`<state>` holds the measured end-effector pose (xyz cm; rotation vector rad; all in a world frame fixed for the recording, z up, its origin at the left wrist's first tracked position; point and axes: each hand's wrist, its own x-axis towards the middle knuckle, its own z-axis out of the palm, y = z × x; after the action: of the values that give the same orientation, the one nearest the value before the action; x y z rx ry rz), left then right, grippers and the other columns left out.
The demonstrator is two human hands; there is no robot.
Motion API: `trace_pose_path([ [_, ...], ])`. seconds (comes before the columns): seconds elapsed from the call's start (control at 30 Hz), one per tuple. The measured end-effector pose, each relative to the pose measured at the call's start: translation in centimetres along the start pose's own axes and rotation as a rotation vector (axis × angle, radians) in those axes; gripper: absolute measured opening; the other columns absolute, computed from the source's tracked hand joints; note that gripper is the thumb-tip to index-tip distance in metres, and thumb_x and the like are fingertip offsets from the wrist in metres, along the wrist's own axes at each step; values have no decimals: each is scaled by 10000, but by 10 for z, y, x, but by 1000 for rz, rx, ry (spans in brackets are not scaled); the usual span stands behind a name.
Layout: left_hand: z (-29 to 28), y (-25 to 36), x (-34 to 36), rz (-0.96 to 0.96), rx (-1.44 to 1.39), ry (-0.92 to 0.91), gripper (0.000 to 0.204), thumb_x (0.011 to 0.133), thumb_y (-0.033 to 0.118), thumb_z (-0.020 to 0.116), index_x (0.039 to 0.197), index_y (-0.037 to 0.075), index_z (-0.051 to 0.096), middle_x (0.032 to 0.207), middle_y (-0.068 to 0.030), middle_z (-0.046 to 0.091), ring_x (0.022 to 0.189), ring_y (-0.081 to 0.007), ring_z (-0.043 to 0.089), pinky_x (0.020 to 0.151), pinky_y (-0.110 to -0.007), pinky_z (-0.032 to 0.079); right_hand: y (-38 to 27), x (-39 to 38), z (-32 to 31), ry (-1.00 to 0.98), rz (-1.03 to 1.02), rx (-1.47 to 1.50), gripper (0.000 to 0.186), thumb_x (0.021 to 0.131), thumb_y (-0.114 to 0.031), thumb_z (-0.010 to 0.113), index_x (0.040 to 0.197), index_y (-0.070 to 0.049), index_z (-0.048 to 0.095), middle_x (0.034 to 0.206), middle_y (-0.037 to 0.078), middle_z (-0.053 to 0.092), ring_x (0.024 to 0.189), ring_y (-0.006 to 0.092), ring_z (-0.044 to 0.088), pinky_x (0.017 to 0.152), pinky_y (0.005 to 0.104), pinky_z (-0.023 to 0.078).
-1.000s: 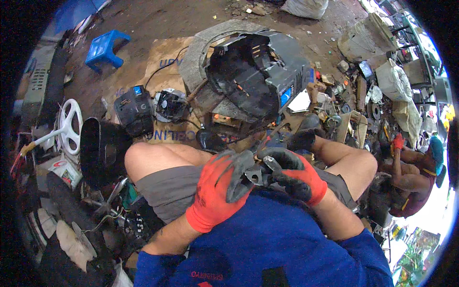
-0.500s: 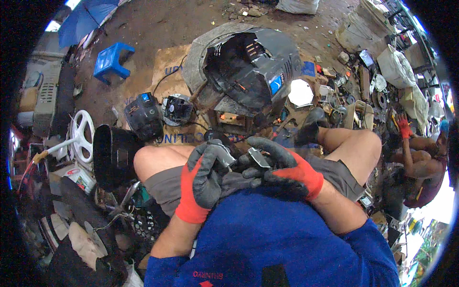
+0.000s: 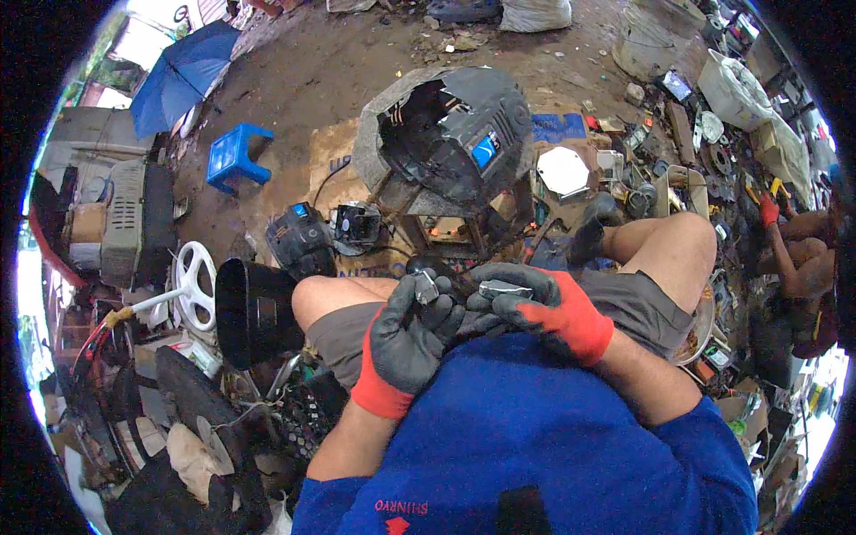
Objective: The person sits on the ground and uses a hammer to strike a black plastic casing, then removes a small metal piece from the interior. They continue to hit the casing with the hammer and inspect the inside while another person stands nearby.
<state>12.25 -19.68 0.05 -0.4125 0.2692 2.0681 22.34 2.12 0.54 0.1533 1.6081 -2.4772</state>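
Observation:
Both my hands wear red gloves with grey palms and meet over my lap. My left hand (image 3: 406, 343) pinches a small grey metal part (image 3: 426, 287) between thumb and fingers. My right hand (image 3: 548, 308) grips another small shiny metal piece (image 3: 504, 288) right beside it. The two pieces are close together, perhaps joined; the fingers hide most of them. My bare knees flank the hands, and my blue shirt fills the lower frame.
A large gutted black appliance housing (image 3: 450, 134) stands on the dirt ahead. A black motor unit (image 3: 299, 239), a blue stool (image 3: 234, 156), a blue umbrella (image 3: 178, 76), a white wheel (image 3: 194, 285) and a black bucket (image 3: 252, 312) lie left. Another person (image 3: 798, 254) sits right amid scrap.
My hands have drawn closer to my body and the left palm has turned up, showing grey. The view has tilted so the housing sits farther away.

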Motion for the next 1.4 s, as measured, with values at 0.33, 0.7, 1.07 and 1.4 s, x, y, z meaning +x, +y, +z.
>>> trace_pose_path([
  [0.33, 17, -14, -1, 111, 218, 63, 254, 994, 225, 438, 1094, 42, 582, 1053, -116, 646, 945, -248, 655, 920, -430, 516, 19, -1, -17, 232, -96, -368, 476, 856, -183, 609, 1302, -54, 505, 1212, 120, 604, 1144, 200, 548, 993, 335, 406],
  [0.7, 12, -23, 13, 272, 502, 156, 213, 979, 204, 492, 1165, 102, 513, 1044, -48, 625, 995, -185, 609, 932, -395, 485, 22, 1, -28, 462, -342, -1121, 523, 777, -307, 703, 1220, -75, 549, 1113, 179, 597, 1054, 337, 580, 907, 401, 474],
  [1.07, 16, -32, 17, 233, 674, 187, 309, 982, 191, 488, 1247, 44, 422, 1068, -97, 616, 1037, -186, 597, 916, -331, 500, 3, 4, 1, 230, -447, -1212, 383, 768, -247, 683, 1091, -67, 583, 980, 140, 629, 894, 332, 629, 760, 413, 514],
  [1.4, 29, -35, 15, 343, 1034, 180, 285, 926, 113, 577, 1167, 1, 475, 1166, -128, 583, 1060, -191, 589, 911, -309, 487, 6, 3, -1, 269, -353, -747, 243, 817, -186, 627, 1014, -45, 612, 947, 160, 649, 893, 351, 629, 773, 391, 502],
])
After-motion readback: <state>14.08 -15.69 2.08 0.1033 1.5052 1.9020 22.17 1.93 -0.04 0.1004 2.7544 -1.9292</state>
